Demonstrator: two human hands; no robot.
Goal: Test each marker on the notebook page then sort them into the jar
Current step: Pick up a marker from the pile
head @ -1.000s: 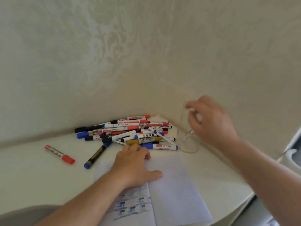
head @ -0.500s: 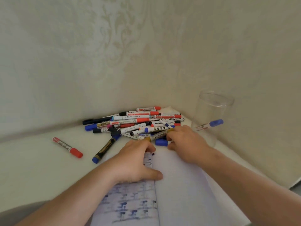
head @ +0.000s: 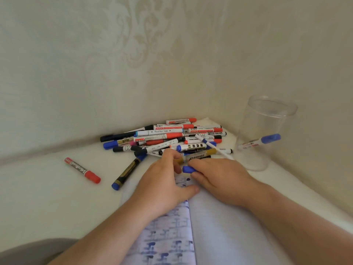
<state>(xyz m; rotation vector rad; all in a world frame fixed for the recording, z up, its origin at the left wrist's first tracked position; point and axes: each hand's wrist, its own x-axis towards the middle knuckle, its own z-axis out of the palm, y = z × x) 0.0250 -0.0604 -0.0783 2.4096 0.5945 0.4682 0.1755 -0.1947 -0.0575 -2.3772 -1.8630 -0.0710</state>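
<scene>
Blue marker (head: 189, 169), frame centre: light, stiff, slick; pinched in right hand (head: 219, 178) grip. Best held mid-barrel. Left hand (head: 164, 180) rests flat on notebook (head: 219, 226).

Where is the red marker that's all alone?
In the head view, the lone red marker lies on the table's left side, apart from the marker pile, just left of the black marker with blue cap.
</scene>
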